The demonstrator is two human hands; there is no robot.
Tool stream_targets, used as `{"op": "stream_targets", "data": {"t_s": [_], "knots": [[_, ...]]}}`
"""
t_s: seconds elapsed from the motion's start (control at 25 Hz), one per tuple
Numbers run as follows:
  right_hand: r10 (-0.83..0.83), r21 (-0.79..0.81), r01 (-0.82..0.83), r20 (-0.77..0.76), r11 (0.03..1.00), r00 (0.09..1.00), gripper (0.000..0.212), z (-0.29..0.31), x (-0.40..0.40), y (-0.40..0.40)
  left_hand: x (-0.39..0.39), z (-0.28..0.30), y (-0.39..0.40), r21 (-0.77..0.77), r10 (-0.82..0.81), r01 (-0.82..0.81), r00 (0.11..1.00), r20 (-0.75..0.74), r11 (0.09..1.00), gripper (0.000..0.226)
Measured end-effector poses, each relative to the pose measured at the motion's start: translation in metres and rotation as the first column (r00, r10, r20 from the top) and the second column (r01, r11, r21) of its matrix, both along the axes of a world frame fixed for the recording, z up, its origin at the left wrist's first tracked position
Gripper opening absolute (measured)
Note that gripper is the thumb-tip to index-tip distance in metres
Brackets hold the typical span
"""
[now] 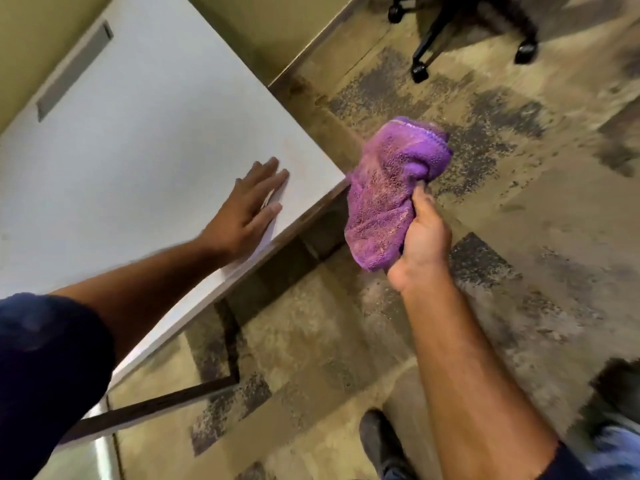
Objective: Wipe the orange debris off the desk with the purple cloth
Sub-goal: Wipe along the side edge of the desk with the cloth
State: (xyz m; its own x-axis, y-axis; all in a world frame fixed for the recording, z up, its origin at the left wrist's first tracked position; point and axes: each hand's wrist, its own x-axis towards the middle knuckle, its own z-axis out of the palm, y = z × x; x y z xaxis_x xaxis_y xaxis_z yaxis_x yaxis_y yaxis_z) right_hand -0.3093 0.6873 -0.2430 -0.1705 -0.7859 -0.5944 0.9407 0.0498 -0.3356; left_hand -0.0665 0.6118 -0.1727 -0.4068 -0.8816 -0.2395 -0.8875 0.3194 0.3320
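The right hand [420, 244] grips the bunched purple cloth [388, 195] in the air just off the desk's [138, 140] corner, over the carpet (orange specks cling to its pile). The left hand [247, 211] lies flat and open near that edge. Farther in, the top looks nearly clean; only a faint orange haze shows. A finishing check-pass seems next, calling for the cloth brought back onto the surface.

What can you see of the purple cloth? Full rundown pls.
The purple cloth is a fluffy, looped-pile microfibre rag with a stitched hem along its top edge. It is bunched and folded over, not spread flat. Faint orange-tan dust speckles its lower face. The right hand grips it from below, thumb pressed into a fold. It hangs over the carpet just off the desk corner; contact with the desk cannot be told.
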Motion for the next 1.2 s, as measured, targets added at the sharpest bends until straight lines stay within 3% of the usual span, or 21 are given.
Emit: {"op": "stream_targets", "data": {"t_s": [0.16, 0.36, 0.48, 0.68, 0.84, 0.96, 1.12, 1.2], "knots": [[-0.155, 0.073, 0.153, 0.030, 0.986, 0.987, 0.052, -0.009, 0.006, 0.041, 0.011, -0.010, 0.008, -0.168, -0.114, 0.131, 0.988, 0.108, 0.977, 0.059], [-0.187, 0.049, 0.188, -0.022, 0.981, 0.982, 0.053, -0.040, -0.002, 0.078, 0.026, -0.020, -0.011, -0.259, -0.199, 0.244, 0.962, 0.189, 0.934, 0.061], [-0.195, -0.041, 0.192, -0.087, 0.981, 0.977, 0.037, -0.055, 0.002, 0.070, 0.025, -0.019, -0.008, -0.248, -0.214, 0.248, 0.964, 0.155, 0.936, 0.061], [-0.184, -0.186, 0.153, -0.160, 0.970, 0.970, 0.026, -0.055, 0.034, 0.041, 0.022, -0.018, -0.009, -0.204, -0.223, 0.238, 0.970, 0.093, 0.950, 0.063], [-0.224, -0.212, 0.178, -0.216, 0.961, 0.950, 0.031, -0.047, 0.067, 0.035, 0.028, -0.021, -0.013, -0.204, -0.241, 0.244, 0.970, 0.040, 0.948, 0.061], [-0.310, -0.146, 0.288, -0.159, 0.946, 0.937, 0.030, -0.048, 0.076, 0.025, 0.035, -0.026, -0.018, -0.227, -0.266, 0.254, 0.964, -0.019, 0.940, 0.056], [-0.442, -0.108, 0.445, 0.045, 0.889, 0.896, 0.043, -0.055, 0.088, 0.012, 0.042, -0.033, -0.021, -0.233, -0.282, 0.255, 0.955, -0.090, 0.938, 0.049], [-0.452, -0.121, 0.451, 0.020, 0.884, 0.892, 0.042, -0.054, 0.104, 0.003, 0.044, -0.033, -0.024, -0.225, -0.286, 0.250, 0.947, -0.145, 0.942, 0.047]]}}
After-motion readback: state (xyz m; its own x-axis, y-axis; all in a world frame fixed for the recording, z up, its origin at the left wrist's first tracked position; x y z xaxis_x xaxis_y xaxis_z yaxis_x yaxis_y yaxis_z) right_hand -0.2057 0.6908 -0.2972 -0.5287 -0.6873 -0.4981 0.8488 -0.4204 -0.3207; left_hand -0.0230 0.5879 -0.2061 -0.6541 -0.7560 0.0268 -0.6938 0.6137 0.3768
